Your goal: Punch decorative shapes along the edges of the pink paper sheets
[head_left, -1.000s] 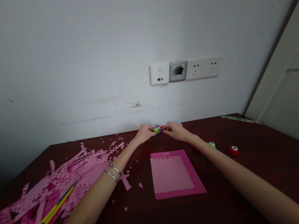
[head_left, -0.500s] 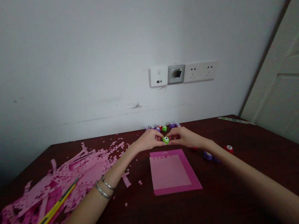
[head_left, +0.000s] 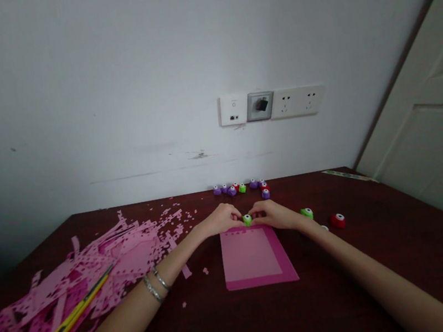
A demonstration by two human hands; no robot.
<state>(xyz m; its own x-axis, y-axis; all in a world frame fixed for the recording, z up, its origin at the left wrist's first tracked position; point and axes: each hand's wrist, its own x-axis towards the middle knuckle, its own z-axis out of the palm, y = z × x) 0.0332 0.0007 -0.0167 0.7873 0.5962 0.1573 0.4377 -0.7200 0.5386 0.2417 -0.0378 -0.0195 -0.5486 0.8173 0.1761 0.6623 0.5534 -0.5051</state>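
Both hands meet at the far edge of a stack of pink paper sheets [head_left: 255, 256] on the dark red table [head_left: 350, 291]. My left hand [head_left: 222, 221] and my right hand [head_left: 272, 215] pinch a small green paper punch [head_left: 247, 219] between their fingertips, right over the paper's top edge. My left wrist carries silver bracelets [head_left: 155, 284]. A row of small punched holes shows along that top edge.
A cluster of small purple, red and green punches [head_left: 242, 188] sits by the wall. Another green punch [head_left: 307, 212] and a red punch [head_left: 338, 220] lie to the right. Pink paper scraps [head_left: 76, 284] and a yellow utility knife [head_left: 75, 318] cover the left. Wall sockets [head_left: 271, 105] above.
Both hands drew back from the cluster at the wall toward me, bringing the green punch down to the top edge of the pink paper.
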